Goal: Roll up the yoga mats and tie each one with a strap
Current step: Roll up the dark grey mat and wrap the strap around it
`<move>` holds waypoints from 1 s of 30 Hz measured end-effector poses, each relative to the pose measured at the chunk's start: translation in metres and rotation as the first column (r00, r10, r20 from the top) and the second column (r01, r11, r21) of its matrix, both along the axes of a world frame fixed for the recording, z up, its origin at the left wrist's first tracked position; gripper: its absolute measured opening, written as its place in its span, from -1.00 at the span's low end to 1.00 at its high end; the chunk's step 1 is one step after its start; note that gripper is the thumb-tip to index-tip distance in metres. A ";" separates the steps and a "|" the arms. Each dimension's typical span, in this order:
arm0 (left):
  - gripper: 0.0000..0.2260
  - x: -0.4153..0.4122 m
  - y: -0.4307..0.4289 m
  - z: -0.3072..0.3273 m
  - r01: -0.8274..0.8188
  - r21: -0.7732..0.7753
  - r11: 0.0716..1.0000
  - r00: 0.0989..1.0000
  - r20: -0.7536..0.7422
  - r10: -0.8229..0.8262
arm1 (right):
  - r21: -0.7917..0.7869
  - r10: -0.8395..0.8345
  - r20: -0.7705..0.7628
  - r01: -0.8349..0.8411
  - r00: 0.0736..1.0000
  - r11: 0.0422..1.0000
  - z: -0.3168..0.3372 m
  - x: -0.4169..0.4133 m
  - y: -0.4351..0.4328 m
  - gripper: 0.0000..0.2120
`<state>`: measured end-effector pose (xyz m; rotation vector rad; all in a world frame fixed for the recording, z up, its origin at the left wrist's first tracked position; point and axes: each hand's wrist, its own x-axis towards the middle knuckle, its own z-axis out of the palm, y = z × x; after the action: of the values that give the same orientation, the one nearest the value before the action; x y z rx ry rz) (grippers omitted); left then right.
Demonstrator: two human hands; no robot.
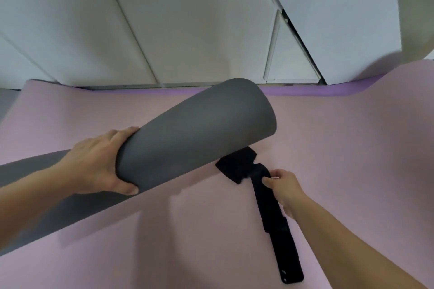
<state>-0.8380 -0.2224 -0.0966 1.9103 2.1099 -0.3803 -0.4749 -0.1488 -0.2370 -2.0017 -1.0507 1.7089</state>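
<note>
A rolled grey yoga mat [192, 129] is tilted, its far right end lifted off the floor. My left hand [98, 162] grips the roll around its middle, thumb underneath. A black strap [267, 204] lies on the flat pink mat [187, 241], its wide end tucked under the raised end of the roll. My right hand [284, 185] pinches the strap near that wide end. The strap's tail with two metal studs points toward me.
White cabinet doors [164, 30] stand along the far edge of the pink mat. A purple mat edge [328, 91] shows under the pink one at the back. A pale rolled or curled sheet [413, 7] rises at the upper right.
</note>
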 end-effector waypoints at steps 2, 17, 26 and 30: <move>0.18 0.015 0.012 -0.006 0.051 0.002 0.999 0.999 0.008 -0.051 | -0.015 0.006 -0.001 -0.006 1.000 1.000 0.003 0.001 -0.003 -0.86; 0.17 0.101 0.060 -0.020 0.149 0.106 0.983 0.986 0.065 -0.157 | 0.430 -0.037 0.155 -0.034 0.987 0.902 0.024 0.000 -0.017 -0.79; 0.16 0.192 0.061 -0.053 0.202 0.144 0.969 0.965 0.139 -0.222 | 0.496 -0.319 0.076 0.242 0.945 0.834 0.056 0.028 -0.030 -0.55; 0.18 0.231 0.029 -0.088 0.228 0.063 0.972 0.962 0.142 -0.235 | 0.743 -0.402 0.167 0.154 0.900 0.652 0.080 0.055 0.002 -0.67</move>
<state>-0.6068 -0.1937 -0.1842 2.1485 1.8222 -0.2288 -0.4201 -0.1471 -0.1571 -1.7819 -1.1783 0.6337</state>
